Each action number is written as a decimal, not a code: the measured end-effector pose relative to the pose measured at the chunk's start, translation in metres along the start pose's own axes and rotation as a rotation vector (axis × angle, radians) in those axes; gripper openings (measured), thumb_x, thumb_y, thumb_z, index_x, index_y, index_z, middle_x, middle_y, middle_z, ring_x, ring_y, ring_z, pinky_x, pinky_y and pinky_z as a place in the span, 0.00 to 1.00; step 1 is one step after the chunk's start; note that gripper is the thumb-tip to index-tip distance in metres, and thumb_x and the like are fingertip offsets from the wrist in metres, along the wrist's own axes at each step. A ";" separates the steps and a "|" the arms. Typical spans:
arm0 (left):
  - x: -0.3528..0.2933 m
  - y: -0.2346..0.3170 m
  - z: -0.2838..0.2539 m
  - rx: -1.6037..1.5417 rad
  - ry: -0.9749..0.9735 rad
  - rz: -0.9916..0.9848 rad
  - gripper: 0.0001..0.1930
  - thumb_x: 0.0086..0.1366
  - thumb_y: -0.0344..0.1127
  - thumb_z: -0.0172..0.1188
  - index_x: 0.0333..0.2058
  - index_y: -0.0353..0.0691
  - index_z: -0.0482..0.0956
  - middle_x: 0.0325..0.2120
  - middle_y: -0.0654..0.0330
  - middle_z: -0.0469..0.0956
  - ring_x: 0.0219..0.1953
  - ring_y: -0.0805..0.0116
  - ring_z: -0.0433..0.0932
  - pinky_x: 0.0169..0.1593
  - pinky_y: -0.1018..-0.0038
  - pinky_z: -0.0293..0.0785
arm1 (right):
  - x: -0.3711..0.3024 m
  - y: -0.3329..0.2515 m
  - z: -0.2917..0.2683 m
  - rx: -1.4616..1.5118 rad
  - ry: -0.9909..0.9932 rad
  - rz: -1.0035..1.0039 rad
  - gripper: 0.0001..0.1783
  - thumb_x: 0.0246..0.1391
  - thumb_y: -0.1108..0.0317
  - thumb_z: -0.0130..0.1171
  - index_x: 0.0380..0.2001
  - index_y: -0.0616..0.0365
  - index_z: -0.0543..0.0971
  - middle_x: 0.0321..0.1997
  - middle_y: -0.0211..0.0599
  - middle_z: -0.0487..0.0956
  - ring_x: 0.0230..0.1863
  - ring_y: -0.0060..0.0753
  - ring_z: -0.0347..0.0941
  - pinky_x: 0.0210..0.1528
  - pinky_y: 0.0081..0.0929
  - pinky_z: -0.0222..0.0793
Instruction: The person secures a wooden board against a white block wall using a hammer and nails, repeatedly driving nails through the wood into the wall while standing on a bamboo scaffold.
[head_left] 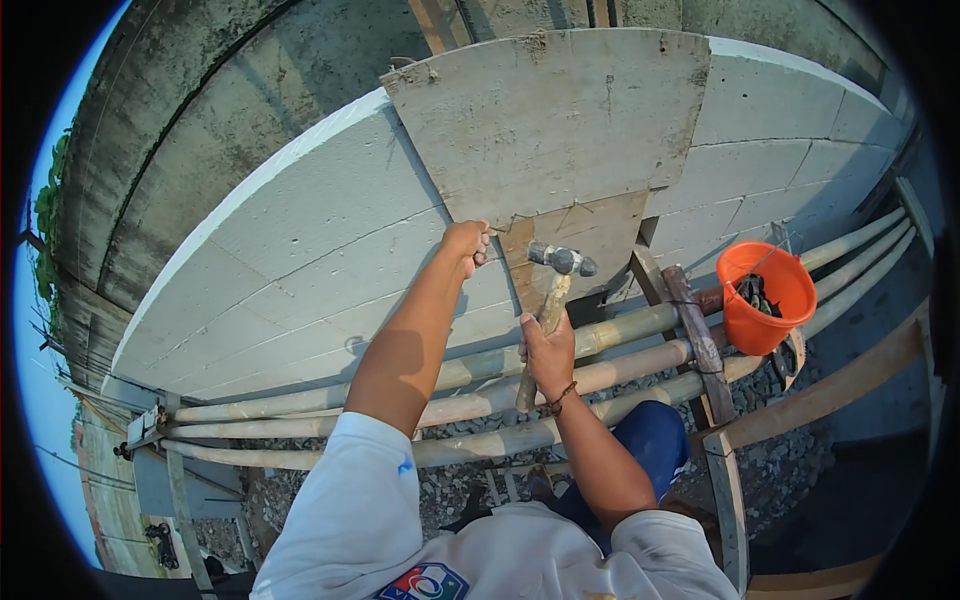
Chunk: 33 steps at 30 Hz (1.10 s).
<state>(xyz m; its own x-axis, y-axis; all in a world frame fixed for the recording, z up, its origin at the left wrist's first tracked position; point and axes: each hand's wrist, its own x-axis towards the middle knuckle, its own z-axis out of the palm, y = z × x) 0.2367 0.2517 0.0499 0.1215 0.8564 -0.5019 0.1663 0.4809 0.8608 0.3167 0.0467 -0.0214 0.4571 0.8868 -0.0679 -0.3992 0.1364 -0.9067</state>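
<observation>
My right hand (pixel 550 352) is wrapped round the wooden handle of a hammer (pixel 563 260), whose steel head points up in front of the wall. My left hand (pixel 468 246) is closed with its fingers pinched together at the lower left edge of a large plywood sheet (pixel 560 115). What the pinch holds, if anything, is too small to make out. The sheet lies against a white block wall (pixel 310 240). Below it is a smaller brown board (pixel 592 240), close to the hammer head.
Several bamboo poles (pixel 480 402) run across in front of me below the wall. An orange bucket (pixel 742 325) with dark items inside hangs at the right, beside a wooden upright (pixel 700 340). Gravel (pixel 775 470) lies below the poles. A concrete wall (pixel 230 105) rises behind.
</observation>
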 end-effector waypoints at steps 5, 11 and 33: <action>0.000 -0.003 0.000 -0.114 -0.056 -0.004 0.10 0.70 0.36 0.48 0.33 0.36 0.71 0.17 0.69 0.62 0.16 0.78 0.56 0.18 0.79 0.53 | 0.028 0.010 0.043 0.211 0.148 0.057 0.12 0.57 0.68 0.59 0.35 0.56 0.64 0.17 0.27 0.69 0.13 0.20 0.65 0.13 0.20 0.61; -0.004 -0.005 -0.001 -0.131 -0.031 0.012 0.10 0.70 0.36 0.48 0.32 0.36 0.71 0.17 0.69 0.62 0.16 0.79 0.56 0.18 0.79 0.53 | 0.035 0.028 0.054 0.083 0.192 0.036 0.10 0.54 0.70 0.56 0.34 0.56 0.65 0.16 0.28 0.69 0.11 0.21 0.65 0.12 0.21 0.61; -0.005 -0.012 0.008 -0.193 -0.014 0.091 0.09 0.70 0.38 0.51 0.32 0.39 0.70 0.19 0.68 0.64 0.16 0.79 0.57 0.17 0.79 0.53 | 0.043 0.035 0.085 0.076 0.190 0.029 0.09 0.54 0.74 0.53 0.33 0.58 0.63 0.15 0.30 0.68 0.10 0.23 0.63 0.11 0.24 0.60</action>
<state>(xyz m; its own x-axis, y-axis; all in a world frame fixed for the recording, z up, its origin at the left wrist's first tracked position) 0.2422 0.2399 0.0411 0.1408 0.8959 -0.4215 -0.0366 0.4301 0.9020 0.2553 0.1274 -0.0209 0.5835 0.7925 -0.1777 -0.4698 0.1508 -0.8698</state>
